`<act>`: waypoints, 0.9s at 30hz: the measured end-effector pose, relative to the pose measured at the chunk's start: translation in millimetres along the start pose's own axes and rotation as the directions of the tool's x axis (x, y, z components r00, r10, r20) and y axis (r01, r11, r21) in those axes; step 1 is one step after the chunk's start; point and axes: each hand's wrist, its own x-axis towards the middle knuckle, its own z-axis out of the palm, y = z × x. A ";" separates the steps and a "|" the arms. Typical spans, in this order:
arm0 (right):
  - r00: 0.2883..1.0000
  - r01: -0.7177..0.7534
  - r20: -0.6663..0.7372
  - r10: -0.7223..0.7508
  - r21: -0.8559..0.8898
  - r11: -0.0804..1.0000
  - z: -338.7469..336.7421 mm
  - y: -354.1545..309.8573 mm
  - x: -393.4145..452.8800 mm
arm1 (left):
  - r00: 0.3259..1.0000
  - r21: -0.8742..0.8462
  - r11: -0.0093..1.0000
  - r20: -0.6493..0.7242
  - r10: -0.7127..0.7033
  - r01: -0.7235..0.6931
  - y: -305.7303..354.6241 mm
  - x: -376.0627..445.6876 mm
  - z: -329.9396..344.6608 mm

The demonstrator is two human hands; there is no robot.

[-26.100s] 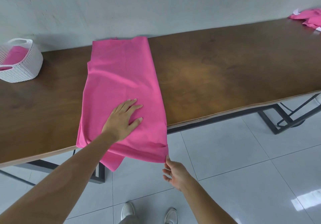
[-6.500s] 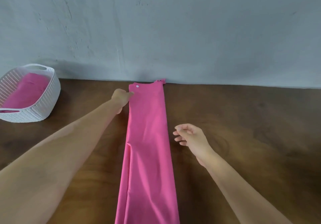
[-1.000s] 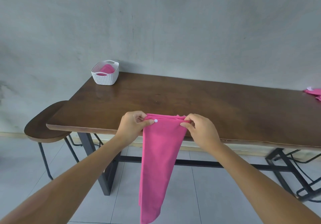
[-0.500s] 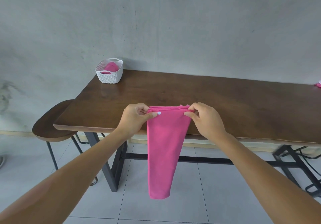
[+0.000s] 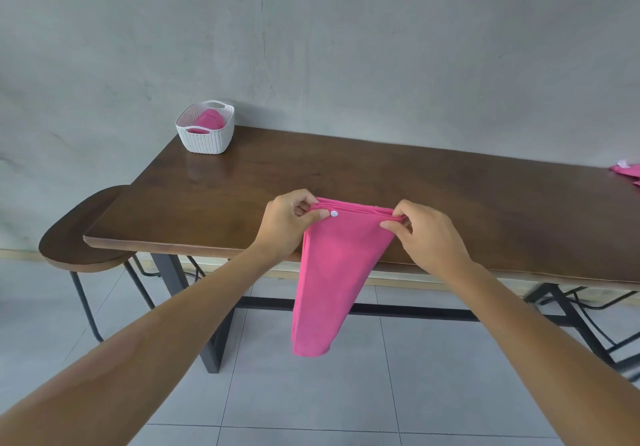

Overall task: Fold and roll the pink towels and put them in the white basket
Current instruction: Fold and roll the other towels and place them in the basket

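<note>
Step in hand, as judged: rolling a folded pink towel [image 5: 332,272] from its top edge. Left hand [image 5: 289,224] and right hand [image 5: 424,234] each pinch a top corner; the soft, matte strip hangs in front of the table [image 5: 450,196], narrowing to a rounded fold. Small white dot near its left corner. Next move likely needs even turns from both hands. White basket [image 5: 207,134], woven plastic, at the table's far left corner, holds pink cloth.

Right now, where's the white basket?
In the head view the white basket stands at the table's far left corner by the wall, beyond the left hand, a pink towel inside.
</note>
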 end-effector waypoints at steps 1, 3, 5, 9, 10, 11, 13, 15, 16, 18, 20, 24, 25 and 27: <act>0.999 -0.029 -0.013 0.030 0.044 0.999 3.6 1.1 0.6 | 1.000 -0.018 1.000 0.006 -0.019 0.019 -2.7 1.6 3.1; 0.997 -0.070 -0.027 0.074 0.129 0.989 11.6 2.8 3.0 | 0.999 -0.050 0.997 0.009 -0.053 0.053 -7.7 5.5 10.2; 0.993 -0.111 -0.024 0.117 0.190 0.975 19.5 4.5 6.7 | 0.996 -0.058 0.994 -0.013 -0.089 0.088 -14.7 11.2 18.3; 0.965 -0.231 -0.056 0.254 0.270 0.935 41.0 17.6 16.3 | 0.978 -0.041 0.979 -0.055 -0.203 0.201 -33.3 24.6 38.4; 0.952 -0.270 -0.049 0.301 0.324 0.907 47.2 20.4 18.7 | 0.971 -0.053 0.972 -0.063 -0.231 0.228 -37.4 27.5 44.5; 0.935 -0.315 -0.025 0.353 0.397 0.862 53.8 22.3 21.2 | 0.963 -0.073 0.965 -0.075 -0.257 0.252 -41.8 30.6 51.7; 0.897 -0.388 0.032 0.441 0.537 0.749 65.9 23.3 27.2 | 0.943 -0.145 0.943 -0.104 -0.315 0.299 -47.5 36.7 69.0; 0.849 -0.439 0.089 0.521 0.668 0.600 79.8 23.4 33.5 | 0.914 -0.265 0.900 -0.121 -0.388 0.347 -49.9 42.9 86.6; 0.825 -0.449 0.110 0.554 0.724 0.524 86.9 23.1 36.7 | 0.897 -0.321 0.874 -0.131 -0.422 0.365 -51.3 46.6 94.7; 0.796 -0.433 0.102 0.597 0.785 0.443 102.2 25.6 42.8 | 0.871 -0.384 0.842 -0.158 -0.465 0.380 -56.3 53.9 109.1; 0.785 -0.404 0.090 0.613 0.825 0.396 118.0 29.7 49.3 | 0.847 -0.412 0.823 -0.188 -0.497 0.391 -64.1 61.6 122.4; 0.750 -0.406 0.128 0.649 0.864 0.299 152.2 44.4 66.8 | 0.781 -0.458 0.791 -0.277 -0.560 0.405 -83.5 76.1 148.9; 0.735 -0.420 0.132 0.665 0.859 0.294 159.7 48.1 70.4 | 0.765 -0.462 0.787 -0.295 -0.572 0.410 -89.2 79.2 154.7; 0.706 -0.439 0.143 0.693 0.857 0.271 171.9 54.7 76.2 | 0.743 -0.445 0.789 -0.327 -0.584 0.424 -98.8 85.1 164.1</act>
